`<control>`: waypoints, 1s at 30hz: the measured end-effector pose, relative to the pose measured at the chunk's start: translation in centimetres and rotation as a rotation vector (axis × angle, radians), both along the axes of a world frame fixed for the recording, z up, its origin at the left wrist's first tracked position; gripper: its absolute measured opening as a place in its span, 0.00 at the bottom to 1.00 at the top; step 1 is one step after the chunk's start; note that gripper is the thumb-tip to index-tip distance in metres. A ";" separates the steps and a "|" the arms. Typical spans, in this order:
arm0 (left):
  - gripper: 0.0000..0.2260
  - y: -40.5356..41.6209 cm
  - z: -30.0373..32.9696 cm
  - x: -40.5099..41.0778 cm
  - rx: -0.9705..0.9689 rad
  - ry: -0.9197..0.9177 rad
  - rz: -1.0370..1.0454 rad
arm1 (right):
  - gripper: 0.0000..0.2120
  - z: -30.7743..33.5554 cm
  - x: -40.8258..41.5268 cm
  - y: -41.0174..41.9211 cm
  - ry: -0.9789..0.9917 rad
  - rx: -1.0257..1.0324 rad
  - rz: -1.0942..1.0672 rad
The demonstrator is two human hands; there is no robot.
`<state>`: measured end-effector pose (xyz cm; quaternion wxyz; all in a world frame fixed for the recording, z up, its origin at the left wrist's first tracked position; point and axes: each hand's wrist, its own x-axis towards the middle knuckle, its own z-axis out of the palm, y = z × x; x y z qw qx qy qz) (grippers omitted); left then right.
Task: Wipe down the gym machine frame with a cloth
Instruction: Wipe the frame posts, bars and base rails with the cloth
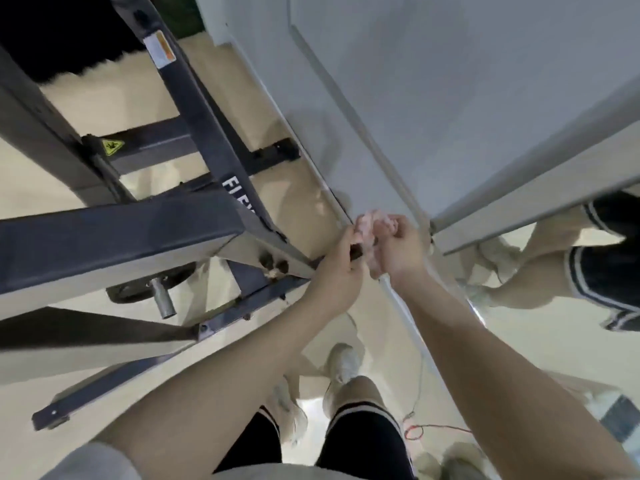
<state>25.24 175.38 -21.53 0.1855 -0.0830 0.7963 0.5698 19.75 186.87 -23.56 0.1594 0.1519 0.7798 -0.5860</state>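
— Where's the cloth?

— The pale pink cloth (369, 233) is bunched up between both hands, out past the end of the dark frame (204, 133), near the foot of the grey wall (450, 81).

— How are the fingers set?

— The right hand (398, 249) has its fingers curled tight round the wad. The left hand (341, 261) has its fingers curled too, touching the cloth's near edge and closed over something small and dark; what that is I cannot tell.

— Any writing on the machine?

— White letters "FLEX" (239, 195) run down the slanted bar, cut off by the padded arm (114, 237). Higher up sits a white and orange label (162, 50), too blurred to read, and a yellow triangle warning sticker (112, 146) on the crossbar.

— What else lies about?

— A weight plate on a steel peg (162, 296), the person's pale shoe (343, 362), a red wire (426, 429) on the beige floor, and a mirror (554, 306) to the right reflecting legs in black shorts.
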 end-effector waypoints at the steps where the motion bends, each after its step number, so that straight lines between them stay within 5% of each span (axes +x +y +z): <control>1: 0.29 0.3 -3.2 0.1 -0.082 0.011 -0.076 | 0.09 -3.5 0.3 0.5 -0.036 0.011 -0.005; 7: 0.29 1.1 -24.1 -1.6 -0.751 0.067 -0.570 | 0.13 -26.1 -0.7 2.3 -0.112 0.022 -0.084; 12: 0.26 0.9 -40.4 -2.1 -1.518 0.326 -1.141 | 0.09 -45.2 -3.5 3.5 -0.211 0.163 0.192; 16: 0.26 -0.4 -49.2 -3.8 -1.892 0.354 -1.170 | 0.13 -55.7 -6.3 2.3 0.142 0.282 0.411; 19: 0.28 -0.4 -52.5 -5.0 -2.028 0.403 -1.321 | 0.18 -62.8 -6.1 0.9 0.534 0.519 0.727; 22: 0.22 -0.6 -53.5 -5.2 -2.046 0.437 -1.345 | 0.27 -65.3 -6.5 2.1 0.699 0.691 0.932; 25: 0.16 -1.2 -53.3 -5.1 -2.063 0.414 -1.396 | 0.29 -65.1 -8.3 4.6 0.714 0.933 0.967; 30: 0.19 -0.8 -53.9 -5.3 -2.047 0.483 -1.354 | 0.27 -65.8 -5.9 1.8 0.625 0.830 0.977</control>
